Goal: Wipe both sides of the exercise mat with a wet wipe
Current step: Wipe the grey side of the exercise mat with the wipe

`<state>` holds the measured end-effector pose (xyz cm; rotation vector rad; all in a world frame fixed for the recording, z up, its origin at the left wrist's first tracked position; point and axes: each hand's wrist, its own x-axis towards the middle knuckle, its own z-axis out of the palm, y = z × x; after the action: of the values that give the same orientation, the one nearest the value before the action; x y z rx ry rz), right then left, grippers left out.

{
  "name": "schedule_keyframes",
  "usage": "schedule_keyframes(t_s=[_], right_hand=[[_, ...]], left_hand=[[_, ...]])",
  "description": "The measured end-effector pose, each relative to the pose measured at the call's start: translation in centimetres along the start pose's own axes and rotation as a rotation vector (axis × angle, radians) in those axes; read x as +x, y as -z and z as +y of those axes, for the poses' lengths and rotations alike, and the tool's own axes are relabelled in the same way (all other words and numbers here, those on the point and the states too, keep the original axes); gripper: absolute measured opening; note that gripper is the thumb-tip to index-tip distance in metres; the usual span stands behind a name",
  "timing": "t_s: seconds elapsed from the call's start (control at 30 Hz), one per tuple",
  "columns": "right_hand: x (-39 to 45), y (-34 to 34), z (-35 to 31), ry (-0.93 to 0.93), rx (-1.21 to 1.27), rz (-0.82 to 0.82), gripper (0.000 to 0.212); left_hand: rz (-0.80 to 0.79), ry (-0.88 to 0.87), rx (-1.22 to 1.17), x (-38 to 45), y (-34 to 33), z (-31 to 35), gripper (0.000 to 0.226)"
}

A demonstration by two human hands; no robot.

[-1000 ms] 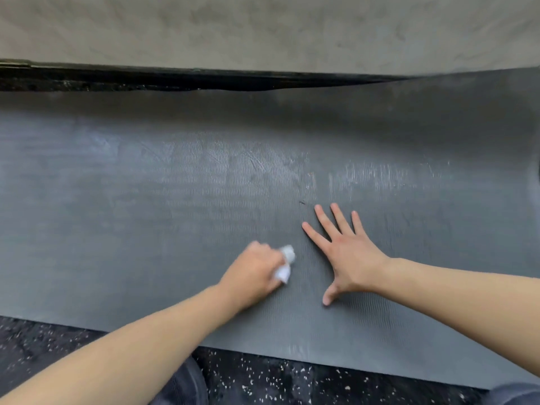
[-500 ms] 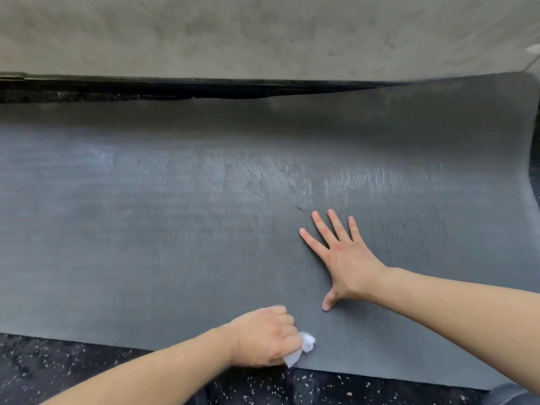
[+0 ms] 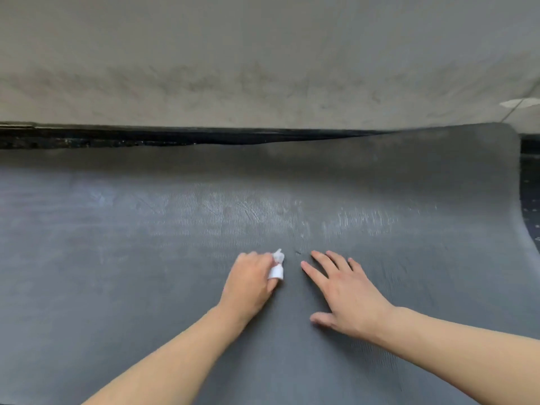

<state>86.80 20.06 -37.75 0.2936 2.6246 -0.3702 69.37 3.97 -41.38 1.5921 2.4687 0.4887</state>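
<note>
Now my left hand (image 3: 251, 283), fingers curled around the wet wipe (image 3: 277, 266), has returned from the near edge to mid-mat (image 3: 117, 273), starting another stroke; right hand (image 3: 346, 296) stays flat, fingers spread.

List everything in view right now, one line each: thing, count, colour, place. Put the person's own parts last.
exercise mat: one, dark grey, spread flat across most of the view, far right corner rising against the wall.
wet wipe: one, white, bunched in the left hand, on the mat near its middle.
wall: one, beige-grey and stained, across the top of the view.
floor: black, speckled, showing at the right edge and in a dark strip between mat and wall.
left hand: one, gripping the wipe against the mat.
right hand: one, fingers spread, resting flat on the mat beside the left hand.
</note>
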Motion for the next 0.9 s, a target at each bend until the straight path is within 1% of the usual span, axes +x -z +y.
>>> schedule_keyframes(t_s=[0.03, 0.07, 0.1, 0.13, 0.17, 0.2, 0.23, 0.33, 0.37, 0.4, 0.5, 0.53, 0.57, 0.63, 0.67, 0.7, 0.8, 0.83, 0.9], right_hand=[[0.7, 1.0, 0.4, -0.006, 0.021, 0.058, 0.104], [1.5, 2.0, 1.0, -0.016, 0.021, 0.097, 0.099], [2.5, 3.1, 1.7, -0.03, 0.011, 0.112, 0.095], [3.7, 4.1, 2.6, -0.05, 0.005, 0.108, 0.094], [5.0, 5.2, 3.6, -0.072, 0.008, 0.1, 0.093], [6.3, 6.3, 4.7, -0.087, 0.012, 0.099, 0.093], [7.7, 7.5, 5.9, -0.095, 0.01, 0.107, 0.092], [11.3, 10.9, 9.5, -0.118, -0.02, 0.167, 0.089], [12.5, 11.9, 10.6, -0.124, -0.028, 0.186, 0.088], [13.5, 13.0, 11.5, -0.125, -0.04, 0.203, 0.088], [15.6, 14.7, 13.0, -0.113, -0.112, 0.285, 0.082], [16.0, 14.8, 13.2, -0.098, -0.155, 0.316, 0.08], [16.3, 14.8, 13.3, -0.075, -0.208, 0.339, 0.077], [16.8, 14.4, 13.4, -0.024, -0.312, 0.376, 0.072], [17.0, 14.1, 13.7, -0.008, -0.346, 0.397, 0.07], [17.3, 14.0, 14.0, 0.001, -0.366, 0.413, 0.069], [18.0, 13.3, 14.4, 0.006, -0.393, 0.408, 0.063], [18.2, 13.1, 14.2, -0.007, -0.383, 0.403, 0.06], [18.5, 12.7, 13.8, -0.056, -0.316, 0.385, 0.058]], left_hand=[[0.006, 0.084, -0.033, 1.1, 0.1, 0.1, 0.013], [-0.028, 0.049, -0.064, 1.8, 0.0, 0.9, 0.011], [-0.095, -0.095, -0.066, 2.1, -0.2, 2.0, 0.01], [-0.179, -0.309, -0.023, 2.4, -0.8, 2.3, 0.011], [-0.226, -0.487, 0.046, 3.4, -1.0, 1.8, 0.012], [-0.239, -0.532, 0.093, 5.3, -0.9, 0.7, 0.014], [-0.212, -0.445, 0.121, 7.5, -0.6, -0.4, 0.015], [-0.01, 0.165, 0.077, 13.4, 0.9, -3.5, 0.019], [0.011, 0.237, 0.074, 14.6, 1.1, -3.5, 0.02], [-0.01, 0.201, 0.074, 15.7, 1.0, -2.8, 0.02], [-0.201, -0.134, 0.088, 17.9, 0.9, -0.5, 0.018], [-0.204, -0.165, 0.113, 18.9, 1.0, -0.9, 0.016], [-0.155, -0.129, 0.121, 20.0, 1.3, -1.6, 0.016], [0.036, 0.101, 0.07, 21.6, 1.7, -3.5, 0.017], [0.101, 0.202, 0.053, 21.9, 1.8, -4.1, 0.018], [0.108, 0.219, 0.055, 22.1, 1.7, -4.4, 0.019], [-0.031, 0.063, 0.043, 22.1, 1.3, -4.0, 0.02], [-0.032, 0.054, 0.022, 22.3, 1.5, -4.2, 0.02], [0.027, 0.066, -0.004, 23.0, 1.7, -4.9, 0.022]])
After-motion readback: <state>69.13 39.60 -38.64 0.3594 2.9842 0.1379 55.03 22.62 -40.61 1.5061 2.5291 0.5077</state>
